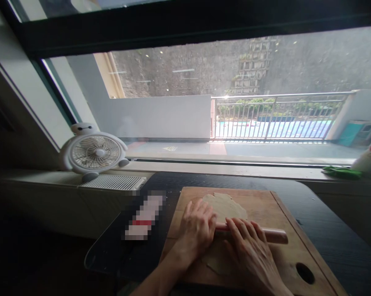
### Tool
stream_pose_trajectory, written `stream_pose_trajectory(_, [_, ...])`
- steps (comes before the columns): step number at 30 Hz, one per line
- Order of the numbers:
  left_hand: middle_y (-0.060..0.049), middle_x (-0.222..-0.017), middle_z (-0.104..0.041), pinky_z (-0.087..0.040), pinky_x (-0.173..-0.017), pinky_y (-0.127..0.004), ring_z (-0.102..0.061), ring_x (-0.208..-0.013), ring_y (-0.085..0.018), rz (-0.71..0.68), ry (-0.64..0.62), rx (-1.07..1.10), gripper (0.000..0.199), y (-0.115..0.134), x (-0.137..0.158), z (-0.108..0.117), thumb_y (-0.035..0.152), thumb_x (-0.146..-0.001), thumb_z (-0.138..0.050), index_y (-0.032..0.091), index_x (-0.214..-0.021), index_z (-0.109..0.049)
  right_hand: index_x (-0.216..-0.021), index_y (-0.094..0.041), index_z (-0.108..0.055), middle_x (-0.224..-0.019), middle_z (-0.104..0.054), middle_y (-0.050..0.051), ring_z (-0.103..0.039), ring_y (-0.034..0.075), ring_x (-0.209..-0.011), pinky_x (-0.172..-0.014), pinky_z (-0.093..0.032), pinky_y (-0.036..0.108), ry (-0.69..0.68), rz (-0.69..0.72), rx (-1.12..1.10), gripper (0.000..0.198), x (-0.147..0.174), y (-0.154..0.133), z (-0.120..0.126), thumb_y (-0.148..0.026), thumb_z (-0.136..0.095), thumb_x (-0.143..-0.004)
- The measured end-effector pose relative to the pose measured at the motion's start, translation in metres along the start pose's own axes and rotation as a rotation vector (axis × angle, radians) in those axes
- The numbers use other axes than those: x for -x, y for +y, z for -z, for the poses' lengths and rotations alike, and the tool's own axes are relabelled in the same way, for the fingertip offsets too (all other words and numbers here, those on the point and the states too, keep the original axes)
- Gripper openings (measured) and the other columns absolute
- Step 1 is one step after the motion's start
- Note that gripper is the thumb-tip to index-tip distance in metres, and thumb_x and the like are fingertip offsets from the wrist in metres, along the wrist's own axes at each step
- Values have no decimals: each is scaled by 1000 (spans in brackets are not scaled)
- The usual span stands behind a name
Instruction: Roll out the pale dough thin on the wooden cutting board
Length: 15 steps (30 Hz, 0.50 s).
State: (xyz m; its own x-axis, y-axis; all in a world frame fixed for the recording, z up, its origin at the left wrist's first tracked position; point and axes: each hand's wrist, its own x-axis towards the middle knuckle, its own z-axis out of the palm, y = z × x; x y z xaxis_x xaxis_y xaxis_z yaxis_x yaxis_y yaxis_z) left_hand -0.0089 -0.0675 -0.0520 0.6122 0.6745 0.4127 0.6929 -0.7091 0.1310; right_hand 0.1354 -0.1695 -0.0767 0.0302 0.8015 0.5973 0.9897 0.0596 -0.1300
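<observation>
A flat, thin sheet of dough (224,205) with an uneven edge lies on a wooden cutting board (262,197). Across the sheet rests a wooden rolling pin (275,235), its right end sticking out past my fingers. My left hand (198,224) covers the pin's left end, fingers curved over it. Beside it, my right hand (249,242) bears on the middle of the pin, with the fingers laid over the top and the palm toward me. Part of the dough shows between my forearms, below the pin; the rest there is hidden.
The board lies on a dark table (321,218) and has a round hole (305,273) at its near right. A blurred pale-and-red item (145,218) lies to its left. A white fan (94,152) stands near the window; a green cloth-like thing (342,172) lies on the sill.
</observation>
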Motion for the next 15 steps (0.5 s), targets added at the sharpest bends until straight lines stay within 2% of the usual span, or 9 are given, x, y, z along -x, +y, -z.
stream_pose_trajectory(3, [-5,-130,-53,-27,-107,-47,-41,-124,-23,-34,-2,3,40,9,32,10,33,-90,-34,22,-127,-49,-124,-24,-48,-117,-57,3,-48,21,-110,-101,-25,40,19,35,-28,39,13,-4,5,-32,-44,-86])
stream_pose_trajectory(6, [-4,-132,-51,-25,-108,-47,-38,-127,-23,-42,-48,9,41,10,31,13,33,-92,-32,23,-128,-48,-127,-23,-45,-120,-56,2,-47,21,-111,-101,-26,38,-2,64,-28,42,17,-2,7,-32,-47,-85])
stream_pose_trajectory(10, [-2,-126,-56,-28,-105,-46,-42,-123,-22,-18,-100,-1,37,2,-14,1,37,-92,-29,26,-110,-59,-125,-24,-46,-115,-58,3,-51,20,-104,-98,-28,39,-37,-3,-28,41,6,3,6,-30,-49,-85])
stream_pose_trajectory(13, [-5,-118,-59,-37,-98,-42,-50,-112,-21,8,-141,6,36,-6,-57,-17,40,-91,-31,24,-104,-61,-121,-24,-49,-109,-60,4,-53,21,-98,-94,-31,40,-84,-49,-27,36,-6,8,6,-29,-48,-85])
stream_pose_trajectory(15, [-7,-107,-63,-40,-93,-41,-54,-103,-21,19,-139,4,39,-10,-81,-30,41,-91,-30,21,-96,-63,-118,-24,-50,-107,-61,4,-54,22,-95,-91,-34,40,-128,-66,-16,32,-14,11,7,-30,-47,-86])
